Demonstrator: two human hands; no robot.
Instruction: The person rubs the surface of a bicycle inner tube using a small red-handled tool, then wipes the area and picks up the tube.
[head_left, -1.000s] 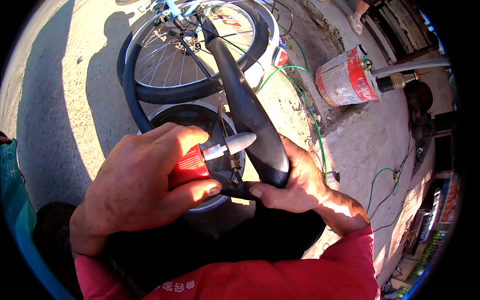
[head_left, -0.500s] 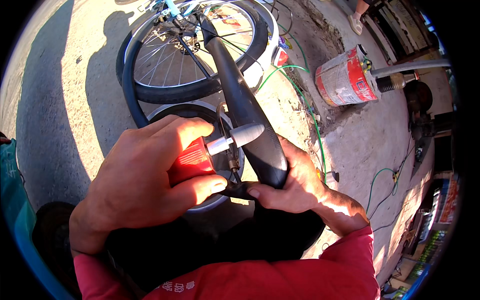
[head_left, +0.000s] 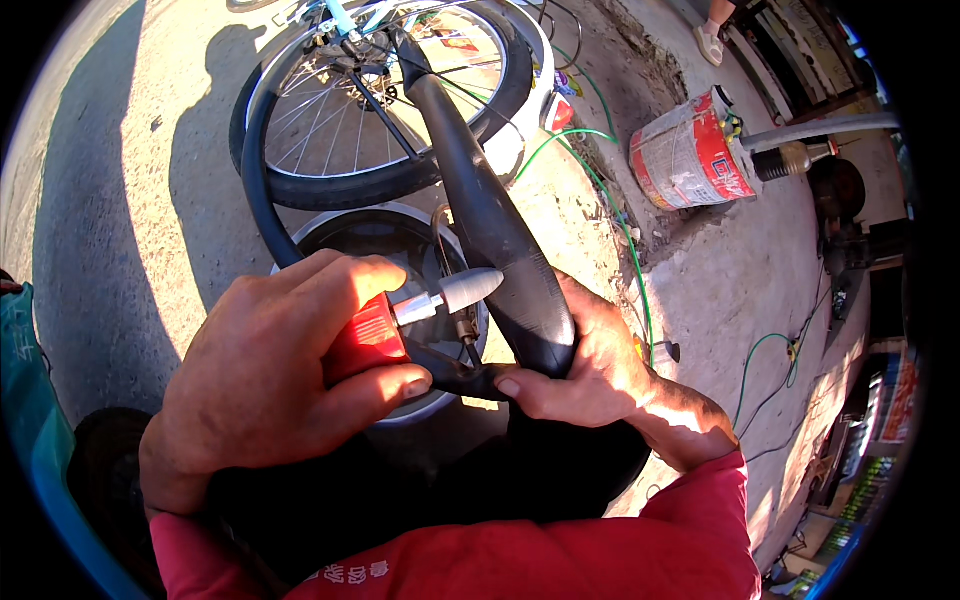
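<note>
My left hand (head_left: 285, 370) is closed round a red rotary grinder (head_left: 366, 343). Its grey, cone-shaped grinding bit (head_left: 472, 289) points right, close to the black inner tube (head_left: 490, 230); whether it touches cannot be told. My right hand (head_left: 590, 360) grips the inner tube where it folds, the thumb pressed on top. A dull scuffed patch shows on the tube near the bit. From there the tube runs up and away to the bicycle and loops back round to the left. Its valve stem (head_left: 468, 335) stands up between my hands.
A bicycle wheel (head_left: 330, 195) with a black tyre lies ahead, next to a pale blue frame part (head_left: 341, 15). Under my hands is a round basin (head_left: 400, 212). A red and white bucket (head_left: 690, 150) stands at the right, with a green hose (head_left: 630, 245) beside it. Another person's foot (head_left: 709, 47) shows at the far right.
My left hand has drawn the grinder a little to the left and down, so its bit now lies less over the inner tube. My right hand keeps its place on the tube.
</note>
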